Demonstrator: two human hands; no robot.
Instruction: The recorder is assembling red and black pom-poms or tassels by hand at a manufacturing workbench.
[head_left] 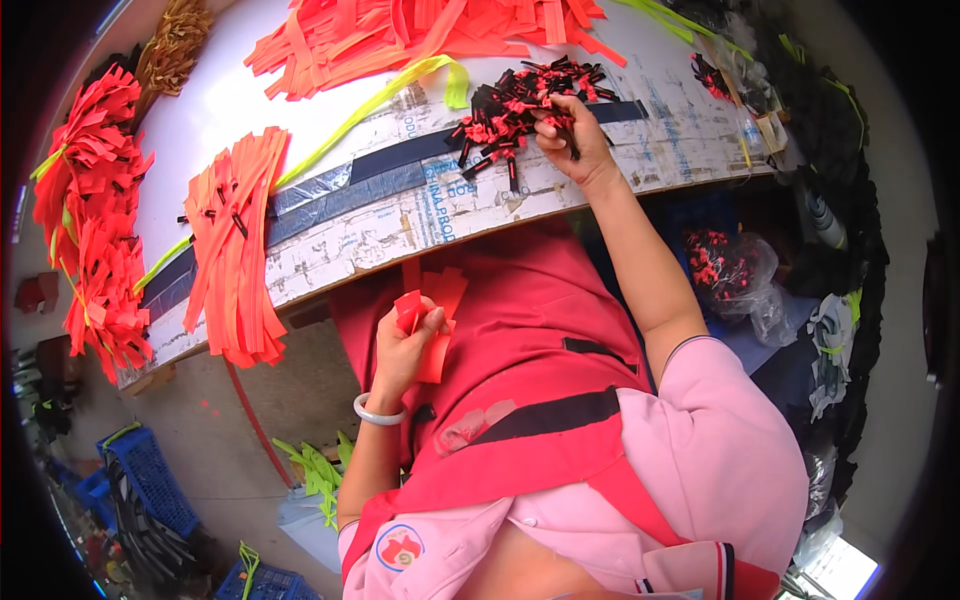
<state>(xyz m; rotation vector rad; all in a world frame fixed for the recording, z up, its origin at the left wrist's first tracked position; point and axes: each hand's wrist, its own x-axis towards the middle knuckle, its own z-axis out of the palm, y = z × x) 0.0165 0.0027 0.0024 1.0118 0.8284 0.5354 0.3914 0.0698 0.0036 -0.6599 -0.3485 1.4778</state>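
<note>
My left hand (405,340) is low over my lap, below the table edge, shut on a folded red-orange strip (428,322). A pale bangle circles that wrist. My right hand (568,135) reaches up onto the table (420,215) and pinches a small black piece out of a pile of black and red clips (515,105). A flat stack of orange strips (237,245) lies on the table to the left and hangs over its near edge.
More orange strips (400,35) are heaped at the table's far side, with a yellow-green strip (400,90) beside them. Red bundles (90,210) line the left end. A clear bag of clips (725,270) sits at my right; blue crates (150,480) stand on the floor.
</note>
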